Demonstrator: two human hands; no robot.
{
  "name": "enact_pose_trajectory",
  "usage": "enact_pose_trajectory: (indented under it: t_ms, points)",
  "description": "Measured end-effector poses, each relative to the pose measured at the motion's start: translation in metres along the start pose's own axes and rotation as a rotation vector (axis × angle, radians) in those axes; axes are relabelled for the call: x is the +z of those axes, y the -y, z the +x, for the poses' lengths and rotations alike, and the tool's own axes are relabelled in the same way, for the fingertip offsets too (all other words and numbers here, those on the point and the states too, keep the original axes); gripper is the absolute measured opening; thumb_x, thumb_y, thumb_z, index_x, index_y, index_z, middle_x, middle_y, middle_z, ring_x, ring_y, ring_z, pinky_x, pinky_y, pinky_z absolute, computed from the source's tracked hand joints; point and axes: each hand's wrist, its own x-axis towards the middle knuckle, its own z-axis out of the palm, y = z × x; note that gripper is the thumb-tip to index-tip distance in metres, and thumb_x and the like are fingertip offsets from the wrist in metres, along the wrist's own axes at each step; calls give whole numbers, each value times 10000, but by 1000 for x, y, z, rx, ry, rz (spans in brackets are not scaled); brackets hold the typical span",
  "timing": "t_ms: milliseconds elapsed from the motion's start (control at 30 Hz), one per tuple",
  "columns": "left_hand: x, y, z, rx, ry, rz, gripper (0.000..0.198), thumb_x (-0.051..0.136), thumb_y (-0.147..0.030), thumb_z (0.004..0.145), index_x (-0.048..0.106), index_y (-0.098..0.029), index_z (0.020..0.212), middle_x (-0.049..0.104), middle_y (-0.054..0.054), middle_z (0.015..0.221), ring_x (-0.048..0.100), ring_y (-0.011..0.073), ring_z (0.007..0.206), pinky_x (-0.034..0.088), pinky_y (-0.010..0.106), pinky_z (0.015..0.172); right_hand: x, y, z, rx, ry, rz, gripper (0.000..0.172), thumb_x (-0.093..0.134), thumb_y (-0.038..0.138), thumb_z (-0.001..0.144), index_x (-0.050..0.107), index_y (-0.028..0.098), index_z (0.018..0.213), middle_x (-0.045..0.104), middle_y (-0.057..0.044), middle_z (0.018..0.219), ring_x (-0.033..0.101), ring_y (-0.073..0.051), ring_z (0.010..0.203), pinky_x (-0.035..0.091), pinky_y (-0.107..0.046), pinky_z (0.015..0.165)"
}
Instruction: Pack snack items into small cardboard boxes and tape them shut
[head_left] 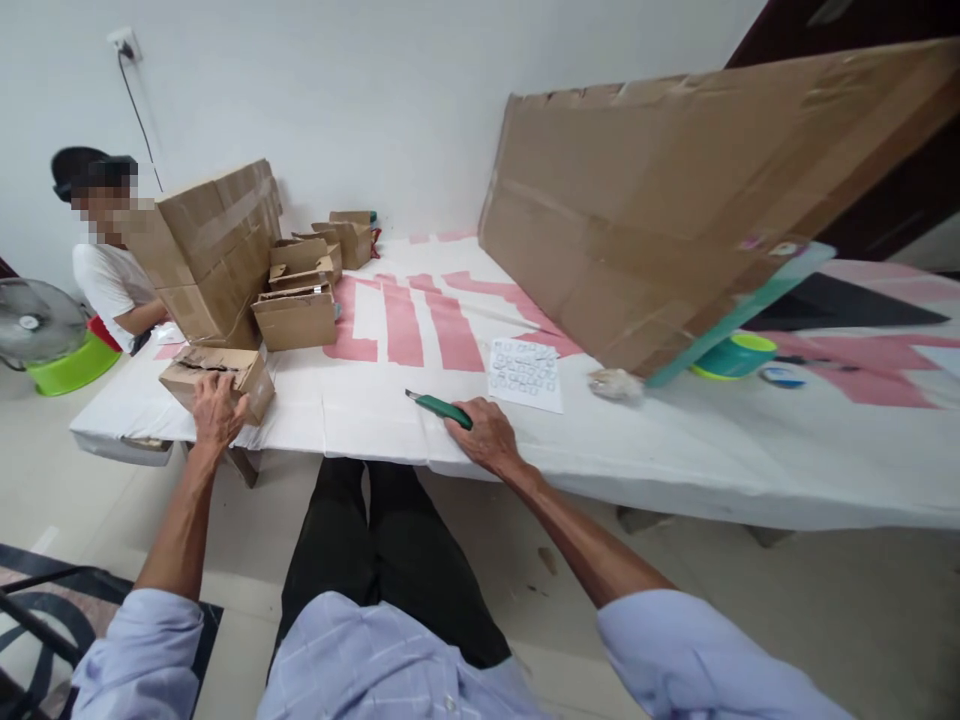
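My left hand [217,410] grips the upper front edge of a small cardboard box [259,393] near the front left of the table, its fingers curled over the top. In my right hand [487,432] is a green utility knife [444,410], held by its rear end just above the white cloth. The knife points left, with a short blade showing at its tip. A sheet of paper with small drawn squares [525,374] lies just beyond my right hand.
Several open small boxes [296,318] stand behind, beside a tall box [214,245]. A large carton [637,210] leans at the right, near tape rolls [739,355] and a crumpled clear wad [615,384]. A person [112,270] sits at the far left by a fan [34,325].
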Motion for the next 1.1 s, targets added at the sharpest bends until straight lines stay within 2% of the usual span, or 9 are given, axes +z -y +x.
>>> enact_pose_trajectory:
  t_ms: [267, 367, 467, 700, 867, 967, 1100]
  points:
    - [-2, -39, -28, 219, 13, -85, 419, 633, -345, 902, 645, -202, 1295, 576, 183, 1386, 498, 395, 1334, 434, 559, 1148, -2, 1, 2, -12, 6, -13, 315, 592, 331, 889, 750, 175, 1113, 688, -131, 982, 569, -292, 914, 459, -392, 840]
    - [-4, -47, -33, 293, 18, -142, 412, 632, -358, 911, 646, -213, 1297, 586, 174, 1391, 503, 382, 1348, 425, 552, 1167, -2, 0, 2, -14, 9, -14, 320, 594, 329, 894, 749, 174, 1128, 694, -130, 996, 565, -289, 923, 456, -386, 842]
    - [-6, -43, -31, 346, 26, -199, 401, 614, -387, 927, 656, -217, 1287, 606, 168, 1396, 523, 360, 1352, 409, 539, 1193, -2, -1, 3, -11, 13, -15, 328, 590, 334, 907, 748, 165, 1139, 696, -133, 1006, 563, -289, 932, 453, -387, 851]
    - [-19, -17, -8, 393, 19, -332, 398, 594, -465, 947, 687, -206, 1234, 676, 146, 1355, 589, 323, 1331, 420, 518, 1196, 1, -2, 4, 2, 16, -14, 294, 600, 323, 917, 750, 175, 1122, 698, -134, 1026, 562, -292, 958, 438, -390, 871]
    - [-27, -4, 9, 339, -12, -418, 399, 631, -494, 920, 709, -202, 1180, 716, 132, 1309, 625, 315, 1293, 464, 492, 1161, 1, -1, 5, 1, 10, -12, 286, 605, 317, 917, 744, 173, 1122, 698, -135, 1027, 567, -294, 965, 436, -387, 868]
    - [-28, -4, 11, 308, -15, -434, 411, 639, -510, 907, 716, -199, 1164, 723, 135, 1304, 632, 316, 1286, 471, 492, 1157, 1, -1, 5, -2, 8, -11, 275, 612, 317, 916, 744, 175, 1111, 699, -133, 1024, 567, -294, 963, 437, -388, 867]
    - [-23, -19, 0, 340, 26, -373, 376, 646, -489, 898, 717, -220, 1151, 712, 123, 1315, 617, 325, 1290, 457, 516, 1166, -1, 0, 5, -4, 9, -14, 290, 611, 316, 917, 742, 173, 1133, 702, -137, 1029, 567, -297, 961, 440, -392, 875]
